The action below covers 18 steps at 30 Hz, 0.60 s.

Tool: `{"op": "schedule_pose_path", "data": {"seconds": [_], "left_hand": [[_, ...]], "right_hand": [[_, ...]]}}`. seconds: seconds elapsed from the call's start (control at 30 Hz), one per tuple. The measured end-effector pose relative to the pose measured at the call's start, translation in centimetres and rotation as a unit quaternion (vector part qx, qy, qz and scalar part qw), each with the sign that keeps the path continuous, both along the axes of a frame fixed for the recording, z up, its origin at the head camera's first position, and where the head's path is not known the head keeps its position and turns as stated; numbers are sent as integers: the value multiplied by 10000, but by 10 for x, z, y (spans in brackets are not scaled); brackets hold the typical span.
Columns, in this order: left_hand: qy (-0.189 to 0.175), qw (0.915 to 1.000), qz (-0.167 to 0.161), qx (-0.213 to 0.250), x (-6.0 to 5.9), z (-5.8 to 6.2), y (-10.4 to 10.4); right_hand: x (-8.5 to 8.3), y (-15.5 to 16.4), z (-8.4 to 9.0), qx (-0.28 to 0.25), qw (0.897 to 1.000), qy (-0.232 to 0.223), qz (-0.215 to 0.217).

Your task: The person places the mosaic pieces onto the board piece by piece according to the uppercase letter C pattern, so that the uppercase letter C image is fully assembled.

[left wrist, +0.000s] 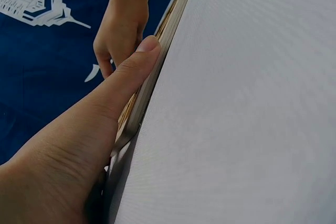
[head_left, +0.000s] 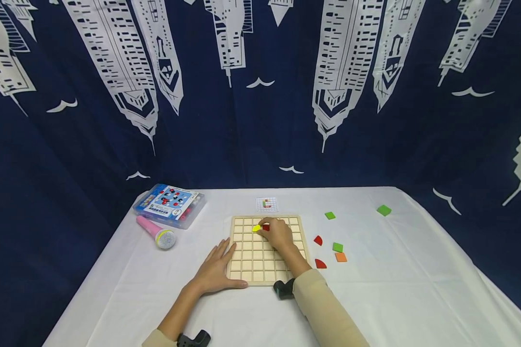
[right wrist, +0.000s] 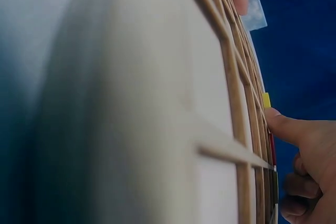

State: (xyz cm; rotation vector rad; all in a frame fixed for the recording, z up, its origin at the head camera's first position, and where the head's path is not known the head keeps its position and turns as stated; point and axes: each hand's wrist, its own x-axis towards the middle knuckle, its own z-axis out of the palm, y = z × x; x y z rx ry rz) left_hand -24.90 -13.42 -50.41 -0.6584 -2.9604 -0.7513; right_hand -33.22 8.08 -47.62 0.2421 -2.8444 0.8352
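On the worktop (head_left: 373, 289), the left hand (head_left: 217, 272) lies flat, steadying a wooden grid board (head_left: 252, 262). The right hand (head_left: 279, 232) fingers a yellow tile (head_left: 256, 228) beside a red one (head_left: 266, 227) (most squares unfilled); six tiles (head_left: 337, 247) wait loose.

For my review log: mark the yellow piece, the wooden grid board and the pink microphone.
yellow piece (head_left: 256, 228), head view, middle of its top face
wooden grid board (head_left: 248, 264), head view, bare cells at lower left
pink microphone (head_left: 155, 232), head view, middle of its body
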Motion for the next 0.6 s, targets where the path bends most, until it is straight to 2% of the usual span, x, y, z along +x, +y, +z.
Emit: {"op": "schedule_pose_path", "data": {"seconds": [0.37, 0.6], "left_hand": [[1, 10000, -23, -18, 1, 1, -1], [2, 10000, -50, 74, 2, 3, -1]], "right_hand": [[1, 6, 3, -50, 10000, 8, -62], [9, 48, 16, -449, 9979, 446, -98]]}}
